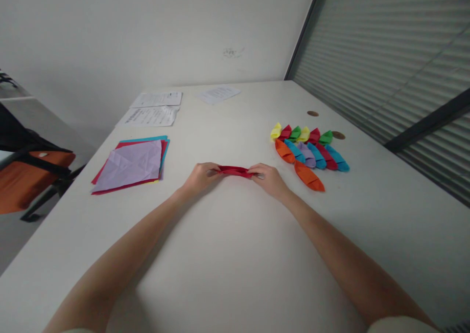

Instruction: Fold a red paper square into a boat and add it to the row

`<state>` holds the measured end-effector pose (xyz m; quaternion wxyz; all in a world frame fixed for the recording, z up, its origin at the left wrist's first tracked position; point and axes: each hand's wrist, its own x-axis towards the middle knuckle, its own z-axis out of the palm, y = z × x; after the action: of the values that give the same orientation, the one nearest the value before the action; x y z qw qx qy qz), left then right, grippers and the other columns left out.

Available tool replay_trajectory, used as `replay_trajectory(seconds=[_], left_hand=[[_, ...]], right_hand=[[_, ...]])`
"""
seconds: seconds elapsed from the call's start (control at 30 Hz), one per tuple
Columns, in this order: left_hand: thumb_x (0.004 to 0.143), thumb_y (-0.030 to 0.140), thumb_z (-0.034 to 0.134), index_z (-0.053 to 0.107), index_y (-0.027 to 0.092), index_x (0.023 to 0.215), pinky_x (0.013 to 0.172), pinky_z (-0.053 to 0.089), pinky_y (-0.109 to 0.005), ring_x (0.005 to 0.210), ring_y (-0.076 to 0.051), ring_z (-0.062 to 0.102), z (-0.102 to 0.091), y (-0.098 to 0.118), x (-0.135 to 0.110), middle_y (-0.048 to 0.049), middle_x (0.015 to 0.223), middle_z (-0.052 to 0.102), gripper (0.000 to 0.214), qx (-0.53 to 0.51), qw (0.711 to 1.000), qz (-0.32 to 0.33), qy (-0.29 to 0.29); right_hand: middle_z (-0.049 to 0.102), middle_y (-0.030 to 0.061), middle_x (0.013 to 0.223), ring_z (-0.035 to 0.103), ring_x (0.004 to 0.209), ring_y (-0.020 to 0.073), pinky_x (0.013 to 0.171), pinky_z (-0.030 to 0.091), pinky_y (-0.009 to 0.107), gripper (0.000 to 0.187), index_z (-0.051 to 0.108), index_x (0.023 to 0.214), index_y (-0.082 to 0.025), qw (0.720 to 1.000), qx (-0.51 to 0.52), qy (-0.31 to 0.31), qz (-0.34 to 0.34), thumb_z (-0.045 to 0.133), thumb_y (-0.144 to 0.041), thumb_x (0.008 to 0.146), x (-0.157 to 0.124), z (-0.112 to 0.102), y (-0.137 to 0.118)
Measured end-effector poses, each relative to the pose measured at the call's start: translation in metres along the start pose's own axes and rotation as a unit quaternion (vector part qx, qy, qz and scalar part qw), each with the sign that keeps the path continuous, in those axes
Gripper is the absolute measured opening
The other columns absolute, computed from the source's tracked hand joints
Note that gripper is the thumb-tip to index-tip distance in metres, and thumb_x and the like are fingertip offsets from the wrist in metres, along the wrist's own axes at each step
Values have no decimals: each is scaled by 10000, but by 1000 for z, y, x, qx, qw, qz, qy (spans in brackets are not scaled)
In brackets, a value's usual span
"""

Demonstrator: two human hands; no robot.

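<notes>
A narrow red folded paper (pixel 235 171) is stretched between my two hands, just over the white table. My left hand (pixel 201 175) pinches its left end, and my right hand (pixel 269 177) grips the right end; the fingertips partly cover both ends. To the right lie two rows of folded paper pieces, among them a yellow piece (pixel 275 131), a purple piece (pixel 306 154) and a blue piece (pixel 338 158). Nearest to my right hand is an orange folded piece (pixel 309 177) in front of the rows. A stack of coloured paper sheets (pixel 128 164) rests to the left, purple on top.
Printed papers (pixel 151 115) lie at the table's back left, with another printed sheet (pixel 219 94) near the wall. An orange chair (pixel 35 181) stands beyond the left edge. Window blinds (pixel 389 68) run along the right side. Two round brown spots (pixel 313 113) mark the tabletop.
</notes>
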<state>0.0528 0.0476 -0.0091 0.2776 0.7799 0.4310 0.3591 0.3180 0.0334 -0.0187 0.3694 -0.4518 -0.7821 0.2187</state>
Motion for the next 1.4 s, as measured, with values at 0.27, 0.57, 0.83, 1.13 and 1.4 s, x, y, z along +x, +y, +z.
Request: replay_trajectory(seconds=[0.27, 0.57, 0.83, 1.13, 1.4], left_hand=[[829, 345, 644, 740, 224, 848, 803, 528, -293, 825, -194, 690, 14, -3, -4, -77, 928, 747, 156, 4, 999, 31, 25], [805, 358, 662, 747, 237, 849, 918, 528, -359, 954, -232, 698, 7, -2, -3, -77, 1025, 751, 154, -30, 999, 6, 31], [769, 342, 691, 728, 202, 760, 839, 548, -352, 845, -209, 681, 9, 7, -2, -93, 918, 741, 145, -68, 994, -20, 81], [776, 305, 674, 768, 218, 871, 750, 538, -299, 827, -185, 664, 17, 10, -2, -92, 978, 701, 159, -76, 996, -22, 35], [814, 261, 641, 754, 211, 762, 756, 496, -347, 742, -198, 629, 24, 8, -3, -72, 812, 713, 134, 46, 997, -25, 59]], right_hand=[[711, 74, 948, 661, 740, 166, 716, 573, 326, 211, 753, 960, -192, 997, 41, 46, 55, 634, -151, 791, -2, 6, 1], [681, 79, 1058, 664, 984, 204, 887, 574, 382, 239, 769, 906, -244, 990, 129, 40, 46, 699, -448, 803, -5, 1, 9], [682, 74, 1011, 657, 962, 205, 869, 564, 376, 232, 761, 841, -239, 991, 104, 81, 29, 682, -457, 822, -3, 4, 0], [695, 69, 932, 661, 886, 194, 857, 544, 367, 186, 752, 821, -224, 994, 34, 104, -25, 629, -352, 876, -2, 7, -13], [695, 68, 832, 655, 765, 184, 739, 546, 335, 158, 711, 787, -194, 996, 2, 94, -3, 617, -292, 868, -2, 16, -16]])
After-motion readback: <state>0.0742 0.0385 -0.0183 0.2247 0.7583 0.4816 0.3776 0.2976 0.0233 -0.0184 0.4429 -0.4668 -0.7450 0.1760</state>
